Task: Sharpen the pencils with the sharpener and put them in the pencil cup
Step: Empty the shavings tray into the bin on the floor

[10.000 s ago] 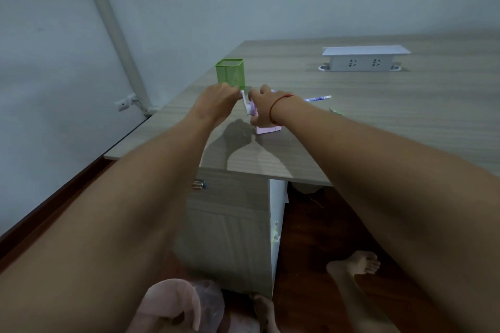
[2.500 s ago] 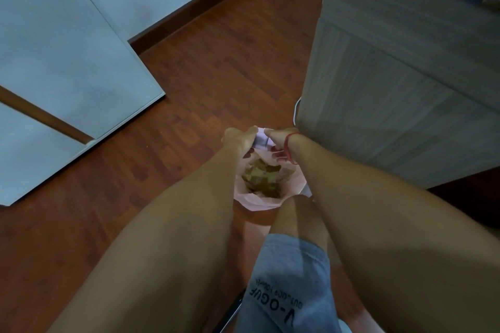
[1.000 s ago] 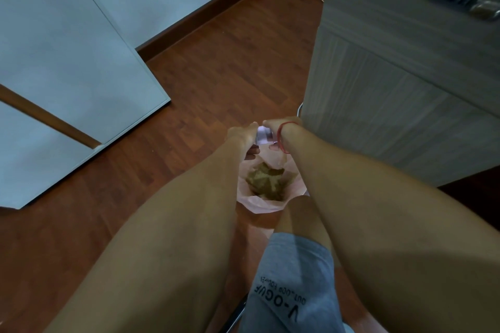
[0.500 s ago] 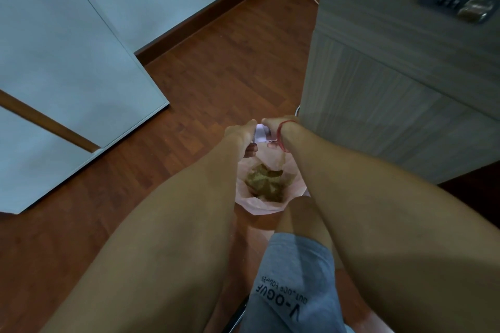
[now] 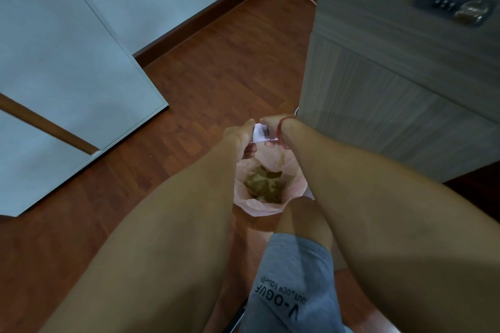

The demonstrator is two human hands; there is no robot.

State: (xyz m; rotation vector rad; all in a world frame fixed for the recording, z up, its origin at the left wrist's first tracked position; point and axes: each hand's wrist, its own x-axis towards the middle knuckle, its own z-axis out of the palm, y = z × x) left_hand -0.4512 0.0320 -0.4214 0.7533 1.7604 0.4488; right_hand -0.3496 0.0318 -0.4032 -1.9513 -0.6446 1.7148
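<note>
Both hands meet over a bin lined with a pink bag, which stands on the floor directly below them and holds a heap of tan shavings; the left hand and the right hand pinch a small pale piece, seemingly the sharpener or its shavings drawer, from opposite sides, fingertips closed on it, with the right wrist wearing a red string; which part each hand holds is too small to tell. The step in hand looks like emptying the sharpener's waste into the bag, a side job within the sharpening; no pencil and no pencil cup are in view, so those must lie elsewhere, likely up on the surface above the cabinet just right of the hands. The next move probably calls for fitting the pieces back together squarely, then lifting the sharpener clear of the bag without tipping loose dust onto the floor, and returning to the pencils.
</note>
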